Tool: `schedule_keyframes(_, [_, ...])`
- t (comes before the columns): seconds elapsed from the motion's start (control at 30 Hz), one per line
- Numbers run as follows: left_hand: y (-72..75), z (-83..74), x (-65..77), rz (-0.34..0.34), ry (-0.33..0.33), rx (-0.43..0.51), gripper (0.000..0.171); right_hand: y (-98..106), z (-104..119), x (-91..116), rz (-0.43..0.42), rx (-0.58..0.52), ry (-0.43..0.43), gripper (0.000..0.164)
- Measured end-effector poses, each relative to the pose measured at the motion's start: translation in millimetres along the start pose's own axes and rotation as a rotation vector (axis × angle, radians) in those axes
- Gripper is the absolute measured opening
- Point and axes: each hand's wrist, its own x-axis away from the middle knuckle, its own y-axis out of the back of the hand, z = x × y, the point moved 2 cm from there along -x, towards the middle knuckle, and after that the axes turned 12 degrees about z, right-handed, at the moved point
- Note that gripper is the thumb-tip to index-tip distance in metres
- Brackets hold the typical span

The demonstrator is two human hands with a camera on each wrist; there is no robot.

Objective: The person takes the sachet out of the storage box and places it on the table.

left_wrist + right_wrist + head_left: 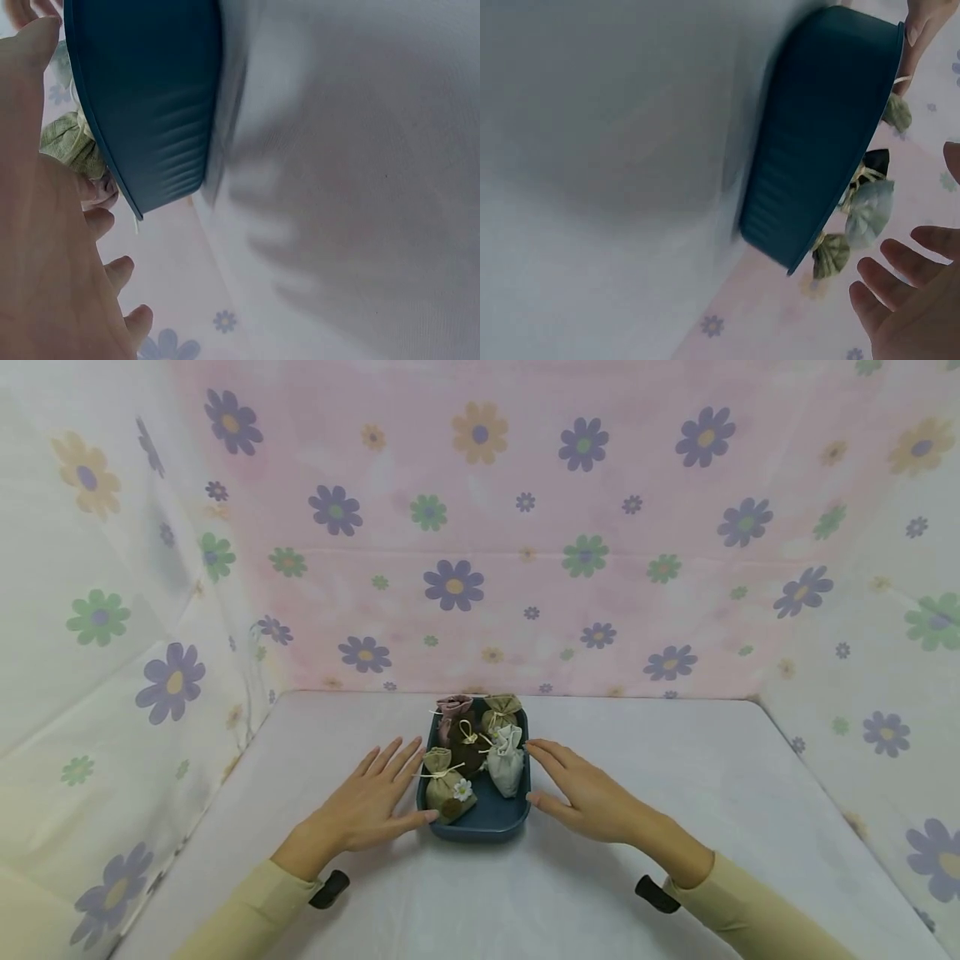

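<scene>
A dark blue rectangular tub [480,835] stands on the white table, holding several small drawstring pouches. At its front left sits a green pouch [442,802] with a white flower. A brown pouch [467,756] lies mid-tub, a pale grey pouch [506,768] along the right side. Behind them are a pink pouch [453,706] and an olive pouch [501,714]. My left hand [375,802], fingers straight and spread, is beside the tub's left wall, its thumb at the rim. Along the right wall, my right hand [588,793] has extended fingers near the rim; contact is unclear.
A white cloth covers the table [337,910]. Behind it hangs a pink flowered cloth [495,610], with pale flowered cloth at both sides. Dark straps [330,890] show at both wrists.
</scene>
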Motion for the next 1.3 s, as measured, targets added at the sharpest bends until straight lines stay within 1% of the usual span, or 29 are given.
schedule_keyframes(0.1, [0.0, -0.6, -0.3, 0.003, 0.000, -0.003, 0.099, -2, 11, -7, 0.006, -0.048, 0.015, 0.072])
schedule_keyframes(0.23, [0.2, -1.1, 0.3, 0.010, -0.004, -0.003, 0.099, -6, 21, -17, 0.025, -0.085, 0.031, 0.072])
schedule_keyframes(0.5, [-1.1, -2.9, -0.2, 0.024, -0.038, 0.009, 0.100, -14, 33, -39, 0.047, -0.152, 0.057, 0.069])
schedule_keyframes(0.63, [-2.8, -3.4, -1.2, 0.028, -0.042, 0.010, 0.101, -16, 39, -50, 0.059, -0.188, 0.070, 0.066])
schedule_keyframes(0.83, [-4.9, -5.1, -1.8, 0.043, -0.035, 0.030, 0.104, -22, 43, -66, 0.050, -0.218, 0.097, 0.059])
schedule_keyframes(1.07, [-5.5, -8.3, -1.7, 0.070, -0.028, 0.056, 0.105, -30, 46, -83, 0.037, -0.296, 0.139, 0.053])
schedule_keyframes(1.3, [-7.2, -11.2, -4.4, 0.091, -0.006, 0.063, 0.107, -38, 42, -96, 0.010, -0.380, 0.113, 0.047])
